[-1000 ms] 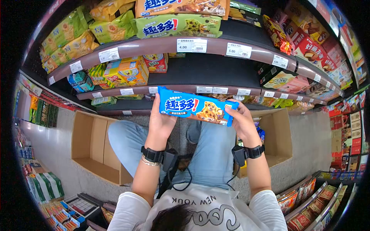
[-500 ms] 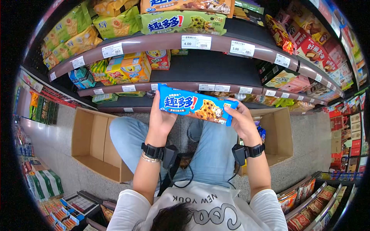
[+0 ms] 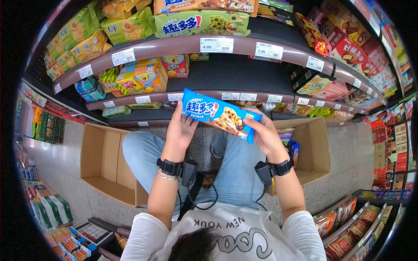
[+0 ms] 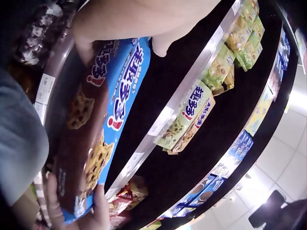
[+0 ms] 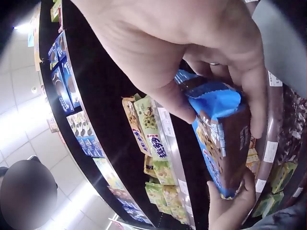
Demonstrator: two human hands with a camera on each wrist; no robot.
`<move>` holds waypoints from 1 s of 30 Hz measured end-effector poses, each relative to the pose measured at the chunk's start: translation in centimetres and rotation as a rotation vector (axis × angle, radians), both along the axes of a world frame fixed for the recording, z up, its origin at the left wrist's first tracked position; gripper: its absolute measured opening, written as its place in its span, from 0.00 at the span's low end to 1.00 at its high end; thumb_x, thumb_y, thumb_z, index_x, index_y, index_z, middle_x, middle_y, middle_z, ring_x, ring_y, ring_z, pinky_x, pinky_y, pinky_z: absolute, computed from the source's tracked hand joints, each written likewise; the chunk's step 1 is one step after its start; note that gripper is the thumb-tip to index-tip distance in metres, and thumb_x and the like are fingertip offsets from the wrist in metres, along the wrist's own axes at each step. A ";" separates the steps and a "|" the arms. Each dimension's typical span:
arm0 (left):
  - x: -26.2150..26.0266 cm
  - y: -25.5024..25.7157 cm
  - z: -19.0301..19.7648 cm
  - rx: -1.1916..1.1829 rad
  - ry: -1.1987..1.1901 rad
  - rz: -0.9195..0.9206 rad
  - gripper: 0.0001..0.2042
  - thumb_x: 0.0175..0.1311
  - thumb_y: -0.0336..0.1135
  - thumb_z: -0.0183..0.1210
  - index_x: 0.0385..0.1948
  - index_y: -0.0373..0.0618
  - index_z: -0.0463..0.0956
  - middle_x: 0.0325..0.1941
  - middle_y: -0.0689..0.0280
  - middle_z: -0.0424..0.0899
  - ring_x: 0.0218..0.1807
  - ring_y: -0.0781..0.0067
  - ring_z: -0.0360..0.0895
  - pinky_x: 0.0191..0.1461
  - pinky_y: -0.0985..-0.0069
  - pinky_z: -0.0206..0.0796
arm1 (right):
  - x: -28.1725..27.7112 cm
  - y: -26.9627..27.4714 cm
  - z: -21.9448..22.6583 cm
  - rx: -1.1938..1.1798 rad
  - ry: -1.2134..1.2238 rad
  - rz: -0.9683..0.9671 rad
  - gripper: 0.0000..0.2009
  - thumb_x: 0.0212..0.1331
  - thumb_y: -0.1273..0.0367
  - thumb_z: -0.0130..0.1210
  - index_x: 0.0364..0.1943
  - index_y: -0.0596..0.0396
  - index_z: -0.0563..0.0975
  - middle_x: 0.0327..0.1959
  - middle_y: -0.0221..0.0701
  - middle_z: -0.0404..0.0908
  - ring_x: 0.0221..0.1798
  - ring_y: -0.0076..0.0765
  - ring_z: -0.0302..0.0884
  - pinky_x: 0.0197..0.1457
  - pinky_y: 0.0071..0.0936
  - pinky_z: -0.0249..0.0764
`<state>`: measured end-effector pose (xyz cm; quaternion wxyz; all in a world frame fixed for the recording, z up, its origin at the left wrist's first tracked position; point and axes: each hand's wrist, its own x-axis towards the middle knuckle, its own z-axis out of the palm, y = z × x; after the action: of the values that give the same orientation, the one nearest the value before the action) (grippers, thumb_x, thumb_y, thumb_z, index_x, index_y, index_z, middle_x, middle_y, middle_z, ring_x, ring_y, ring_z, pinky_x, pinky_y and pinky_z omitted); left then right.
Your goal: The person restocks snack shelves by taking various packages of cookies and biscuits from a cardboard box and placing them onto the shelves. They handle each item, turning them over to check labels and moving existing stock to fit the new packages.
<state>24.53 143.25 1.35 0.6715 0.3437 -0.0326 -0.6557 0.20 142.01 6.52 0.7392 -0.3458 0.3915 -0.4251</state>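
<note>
A blue and brown packet of chocolate chip cookies (image 3: 220,114) is held up between both hands in front of the lower shelves. It slants down to the right in the head view. The left hand (image 3: 179,132) holds its left end, thumb along the edge and fingers behind and below. At the other end, the right hand (image 3: 266,135) pinches the crimped wrapper, with the thumb on the printed front. The right wrist view shows the right hand (image 5: 192,52) over the blue sealed end (image 5: 218,103), while the left hand (image 5: 232,203) cups the far end.
Shelves (image 3: 217,80) with price tags curve across the front, bearing green cookie packets (image 3: 202,25), yellow snack bags (image 3: 91,48) and boxes. Open cardboard boxes stand on the floor left (image 3: 102,158) and right (image 3: 315,152) of the person's legs; the right one holds several packets.
The cookie packet has tilted, its right end lower and further left. The right hand has shifted left with it, and the left hand's fingers show more below the packet.
</note>
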 end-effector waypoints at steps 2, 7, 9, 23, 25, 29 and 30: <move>-0.2 0.5 0.3 0.035 -0.147 -0.047 0.29 0.59 0.51 0.57 0.60 0.50 0.59 0.68 0.57 0.51 0.68 0.59 0.51 0.69 0.53 0.45 | 0.4 0.0 -0.3 -0.055 0.047 -0.058 0.17 0.54 0.74 0.59 0.49 0.58 0.71 0.45 0.31 0.75 0.47 0.26 0.74 0.49 0.25 0.73; -3.0 1.3 3.8 0.002 -0.344 -0.229 0.27 0.59 0.51 0.57 0.60 0.56 0.61 0.62 0.66 0.61 0.64 0.64 0.57 0.64 0.46 0.47 | 2.7 0.4 0.0 -0.221 0.214 -0.130 0.18 0.52 0.73 0.61 0.47 0.56 0.72 0.42 0.29 0.76 0.44 0.21 0.73 0.42 0.19 0.73; -3.8 1.6 5.1 -0.083 -0.342 -0.311 0.27 0.60 0.51 0.56 0.59 0.56 0.61 0.58 0.69 0.66 0.62 0.68 0.60 0.61 0.48 0.52 | 4.1 0.7 -0.1 -0.390 0.270 -0.125 0.18 0.49 0.75 0.62 0.46 0.56 0.72 0.41 0.29 0.76 0.45 0.22 0.73 0.45 0.21 0.72; -2.7 2.7 5.4 -0.116 -0.153 -0.279 0.17 0.62 0.40 0.54 0.50 0.43 0.69 0.46 0.62 0.78 0.48 0.68 0.75 0.52 0.69 0.68 | 7.6 4.3 1.0 -0.910 0.579 0.030 0.31 0.48 0.67 0.62 0.60 0.56 0.65 0.58 0.47 0.66 0.62 0.53 0.61 0.64 0.41 0.59; -1.7 2.6 4.6 -0.141 -0.010 -0.324 0.17 0.60 0.38 0.54 0.50 0.42 0.70 0.47 0.60 0.78 0.48 0.65 0.76 0.52 0.67 0.68 | 7.3 4.2 0.9 -0.857 0.576 0.082 0.29 0.50 0.66 0.61 0.58 0.57 0.66 0.58 0.46 0.66 0.62 0.49 0.62 0.64 0.38 0.59; -0.4 2.9 3.7 -0.120 0.103 -0.373 0.20 0.57 0.38 0.55 0.50 0.38 0.69 0.48 0.56 0.78 0.47 0.60 0.77 0.53 0.61 0.67 | 6.7 1.7 -0.5 -0.640 0.366 -0.013 0.20 0.55 0.69 0.58 0.52 0.58 0.71 0.50 0.34 0.75 0.57 0.34 0.69 0.61 0.33 0.63; -0.1 2.9 3.2 -0.134 0.102 -0.389 0.23 0.56 0.39 0.54 0.53 0.37 0.67 0.51 0.52 0.76 0.50 0.54 0.75 0.52 0.58 0.67 | 6.6 0.8 -0.3 -0.489 0.256 -0.068 0.18 0.55 0.69 0.58 0.50 0.58 0.72 0.49 0.32 0.75 0.54 0.31 0.70 0.59 0.31 0.65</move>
<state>24.43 146.19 4.52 0.5542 0.2519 -0.1077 -0.7860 6.76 142.83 6.19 0.5636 -0.5513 0.3789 -0.4845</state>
